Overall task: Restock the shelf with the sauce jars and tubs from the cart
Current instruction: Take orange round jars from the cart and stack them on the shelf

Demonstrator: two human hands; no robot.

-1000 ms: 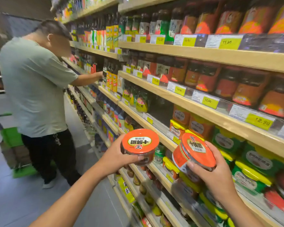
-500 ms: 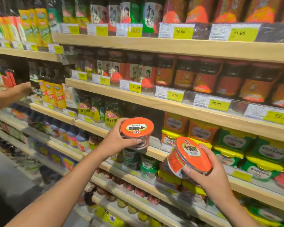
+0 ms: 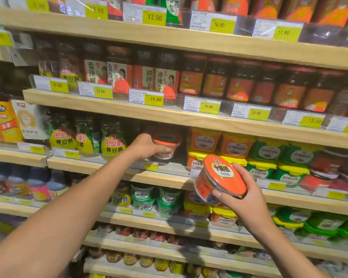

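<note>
My left hand (image 3: 147, 146) grips an orange-lidded sauce tub (image 3: 166, 144) and holds it inside a dark gap on the third wooden shelf (image 3: 100, 167), between green-labelled bean paste bottles and stacked orange tubs. A second orange-lidded tub (image 3: 219, 177) is held by my right hand (image 3: 241, 197) in front of the shelf edge, tilted so its lid faces me. Whether the first tub rests on the shelf board is hidden by my fingers.
Green bean paste bottles (image 3: 113, 137) stand left of the gap. Orange and yellow-lidded tubs (image 3: 204, 140) and green tubs (image 3: 267, 152) fill the right. Dark chili sauce jars (image 3: 215, 81) line the shelf above, green-lidded tubs (image 3: 143, 195) the one below.
My view turned from the aisle to face the shelf. My left hand carried its tub forward into the gap on the shelf. My right hand stayed in front with its tub.
</note>
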